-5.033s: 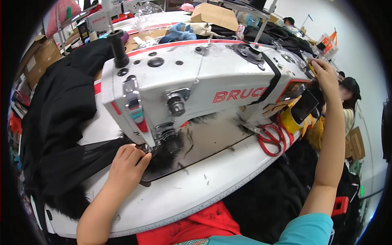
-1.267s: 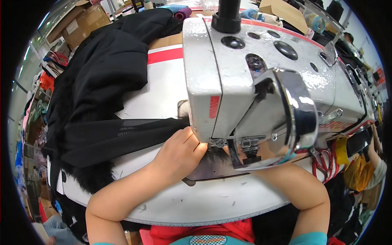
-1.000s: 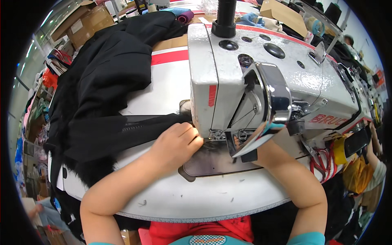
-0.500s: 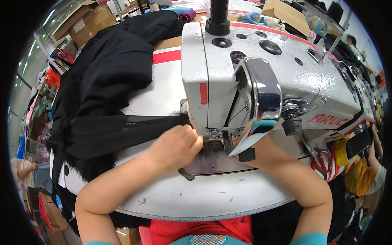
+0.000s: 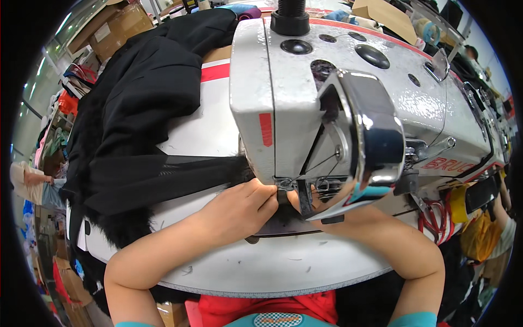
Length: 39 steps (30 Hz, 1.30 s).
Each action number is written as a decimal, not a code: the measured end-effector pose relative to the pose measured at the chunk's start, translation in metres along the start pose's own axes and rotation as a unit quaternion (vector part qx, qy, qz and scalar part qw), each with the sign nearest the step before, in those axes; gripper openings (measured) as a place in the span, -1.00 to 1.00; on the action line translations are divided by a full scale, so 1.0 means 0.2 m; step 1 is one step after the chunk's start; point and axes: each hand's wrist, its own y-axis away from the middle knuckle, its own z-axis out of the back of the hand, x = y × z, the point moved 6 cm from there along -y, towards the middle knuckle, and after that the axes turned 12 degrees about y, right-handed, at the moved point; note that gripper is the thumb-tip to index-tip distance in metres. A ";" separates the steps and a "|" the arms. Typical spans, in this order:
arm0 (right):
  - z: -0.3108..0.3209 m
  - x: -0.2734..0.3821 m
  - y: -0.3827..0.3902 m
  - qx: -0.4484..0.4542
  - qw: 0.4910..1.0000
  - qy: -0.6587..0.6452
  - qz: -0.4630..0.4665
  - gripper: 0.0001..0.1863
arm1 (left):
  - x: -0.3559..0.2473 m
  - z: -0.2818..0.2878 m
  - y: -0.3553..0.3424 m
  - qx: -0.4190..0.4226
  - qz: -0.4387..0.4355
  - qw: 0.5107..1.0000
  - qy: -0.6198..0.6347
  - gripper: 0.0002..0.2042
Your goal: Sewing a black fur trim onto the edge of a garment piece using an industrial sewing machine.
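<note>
A white sewing machine (image 5: 251, 92) stands before me, its chrome lever cover (image 5: 376, 117) jutting toward me. My left hand (image 5: 242, 210) is closed, thumb and fingers pinched together at the needle area, on the edge of a black fur-trimmed garment (image 5: 141, 188). The garment's sheer black band runs from the left up to the machine head behind that hand. My right hand (image 5: 351, 220) reaches in from the right to the needle. The chrome cover hides most of its fingers; one or two fingertips show beside the needle bar. Little of the cloth under the needle shows.
The garment's black bulk (image 5: 158, 82) heaps over the table's left side. Red-handled scissors (image 5: 436, 218) lie right of the machine. A tape measure (image 5: 272, 293) runs along the white table's (image 5: 245, 267) curved front edge. Cardboard boxes (image 5: 122, 27) stand behind left. Other people are at both sides.
My left hand has moved right, its fingertips now nearer the needle. Right fingertips have come into sight beside the needle bar. The machine looks larger and nearer in the view.
</note>
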 end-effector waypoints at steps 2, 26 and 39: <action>-0.07 -0.03 0.01 -0.018 1.000 -0.020 0.004 -0.83 | 0.04 -0.03 0.00 0.018 0.046 0.999 -0.008 -0.89; -0.03 -0.09 0.06 0.084 0.976 -0.003 -0.199 -0.60 | 0.09 -0.02 0.01 -0.247 0.056 0.957 0.143 -0.91; -0.15 -0.08 0.09 0.170 0.908 -0.256 -0.284 -0.56 | 0.06 -0.11 -0.01 -0.024 -0.047 0.990 0.133 -0.87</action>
